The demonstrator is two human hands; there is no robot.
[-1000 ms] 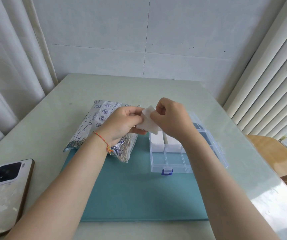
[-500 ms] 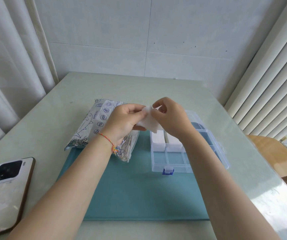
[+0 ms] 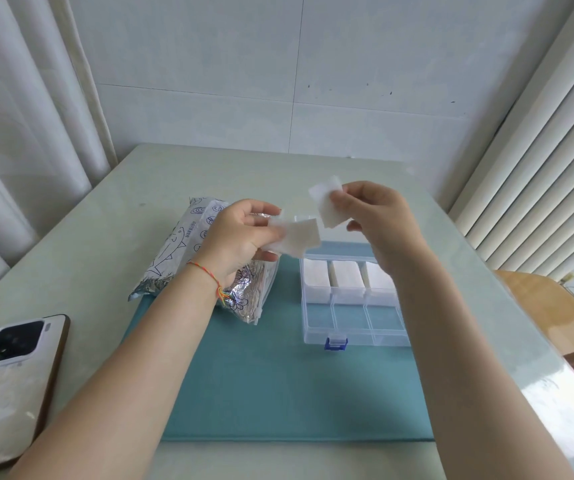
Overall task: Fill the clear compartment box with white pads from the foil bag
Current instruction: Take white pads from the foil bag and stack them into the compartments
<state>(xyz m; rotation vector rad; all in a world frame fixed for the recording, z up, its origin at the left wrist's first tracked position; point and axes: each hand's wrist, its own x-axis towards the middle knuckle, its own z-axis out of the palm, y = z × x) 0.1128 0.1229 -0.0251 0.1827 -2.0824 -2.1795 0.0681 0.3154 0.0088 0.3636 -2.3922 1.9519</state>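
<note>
Each hand pinches one thin white square pad — left hand [image 3: 240, 233] on the lower pad [image 3: 296, 239], right hand [image 3: 379, 220] on the upper pad [image 3: 327, 202] — probably feather-light, soft, floppy; best taken by an edge.

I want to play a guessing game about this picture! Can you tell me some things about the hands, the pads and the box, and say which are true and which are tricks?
1. Each hand holds a white pad. True: the left hand pinches one pad, the right hand another pad.
2. The clear box is shut. False: it is open.
3. The nearest row of compartments is full. False: only the row behind holds pads.
4. The foil bag lies left of the box. True.
5. The phone lies on the teal mat. False: it lies on the table.
</note>
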